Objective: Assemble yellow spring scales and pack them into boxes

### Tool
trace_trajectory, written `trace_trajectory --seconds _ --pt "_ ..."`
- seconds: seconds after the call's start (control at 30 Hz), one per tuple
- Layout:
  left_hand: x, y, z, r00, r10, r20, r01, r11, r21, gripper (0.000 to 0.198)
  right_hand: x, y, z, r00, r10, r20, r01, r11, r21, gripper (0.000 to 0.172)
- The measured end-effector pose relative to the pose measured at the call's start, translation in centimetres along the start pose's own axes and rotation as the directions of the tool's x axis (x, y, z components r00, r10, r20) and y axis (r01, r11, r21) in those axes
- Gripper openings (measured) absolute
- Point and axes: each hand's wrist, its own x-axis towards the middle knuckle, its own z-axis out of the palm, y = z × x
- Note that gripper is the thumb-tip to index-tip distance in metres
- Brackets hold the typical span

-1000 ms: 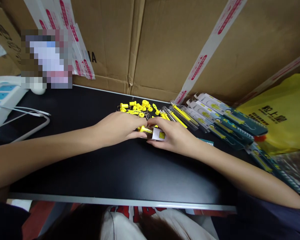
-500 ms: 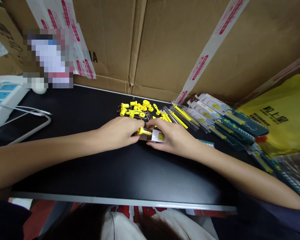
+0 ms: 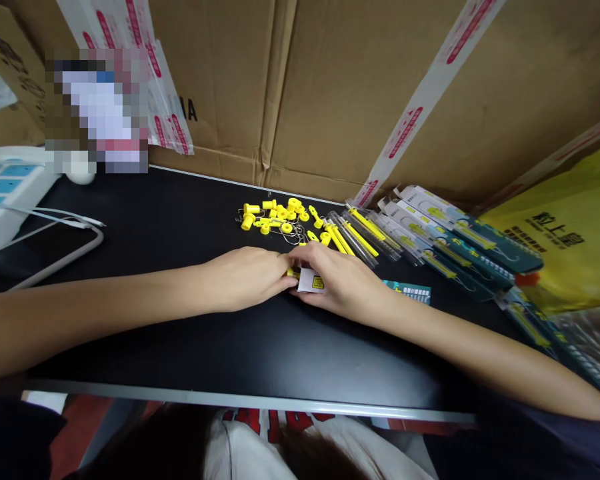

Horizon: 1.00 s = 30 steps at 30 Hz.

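Note:
Both hands meet above the middle of the black table. My right hand [image 3: 347,275] is closed round a spring scale [image 3: 311,281] with a white label; most of its body is hidden by the palm. At its left end, the fingers of my left hand [image 3: 247,279] pinch the yellow end piece [image 3: 293,273], which barely shows between them. Just behind the hands lies a loose pile of yellow plastic caps [image 3: 281,212] with thin metal hooks and springs. Clear tubes with yellow rods [image 3: 353,237] lie side by side to the right of that pile.
Printed spring scale packages [image 3: 450,237] are stacked at the right, near a yellow bag [image 3: 570,227]. A green card [image 3: 410,291] lies partly under my right arm. At the left stand a white power strip [image 3: 10,187] and cables [image 3: 75,223]. Cardboard [image 3: 330,87] walls the back.
My left hand has moved right, against the right hand, and now covers most of the yellow end and clear tube. The right hand and scale have tilted slightly, baring more of the green card.

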Motion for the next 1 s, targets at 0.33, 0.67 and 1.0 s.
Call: trace_trajectory --seconds 0.33,0.67,1.0 --pt "0.6 -1.9 -1.0 0.966 -0.052 -0.253 -0.073 0.883 -0.463 0.022 0.7 0.9 -1.3 0.971 0.224 -0.086 -0.216 0.972 0.093 0.047" --pt "0.5 -0.7 -0.4 0.963 -0.016 -0.269 -0.106 0.895 -0.433 0.008 0.5 0.0 -1.1 0.980 0.197 -0.015 -0.195 0.978 0.075 0.038" --pt "0.9 -1.2 0.4 0.931 -0.040 -0.364 -0.205 0.767 -0.608 0.013 0.7 0.6 -1.6 0.979 0.200 -0.034 -0.196 0.976 0.092 0.036"
